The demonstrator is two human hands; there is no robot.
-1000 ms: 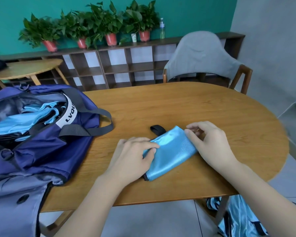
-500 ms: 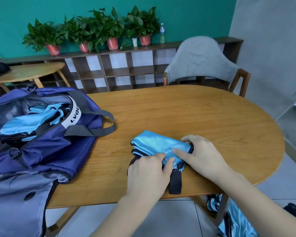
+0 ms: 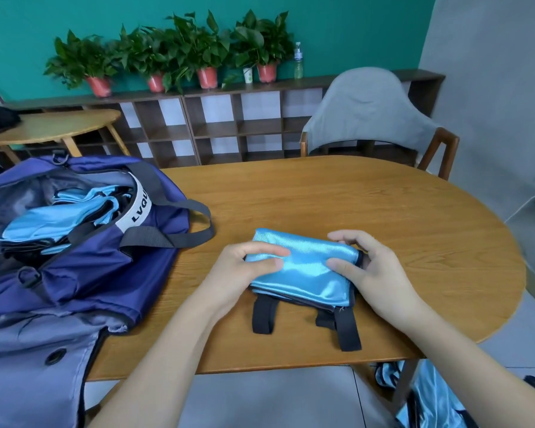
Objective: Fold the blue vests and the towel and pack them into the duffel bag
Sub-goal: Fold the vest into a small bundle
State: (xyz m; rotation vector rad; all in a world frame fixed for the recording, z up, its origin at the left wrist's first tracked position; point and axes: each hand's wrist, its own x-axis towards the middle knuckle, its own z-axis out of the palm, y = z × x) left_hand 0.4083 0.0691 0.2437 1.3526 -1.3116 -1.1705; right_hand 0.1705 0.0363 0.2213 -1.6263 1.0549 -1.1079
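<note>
- Progress looks well past the midpoint to me: the duffel bag [image 3: 74, 257] lies unzipped at the left end of the table [image 3: 383, 211], and I can see several folded blue vests [image 3: 59, 217] already stacked inside its mouth.
- One more blue vest [image 3: 306, 270] sits on the table right in front of me, folded into a compact rectangle; its black straps [image 3: 349, 329] stick out loose along the near edge.
- My left hand [image 3: 244, 267] grips the packet's left end, thumb on top and fingers curled over the edge.
- My right hand [image 3: 374, 273] holds the right end, thumb pressing the top and fingers wrapped round the side.
- I judge this vest's fold done or nearly so; what is left for it is tucking the straps, if wanted, and carrying it across into the bag, which lies near, to the left.
- More shiny blue fabric [image 3: 430, 396] hangs below the table's near right edge, so I reckon at least one piece is yet to be folded.
- I cannot tell whether the towel is packed already or is part of that fabric.
</note>
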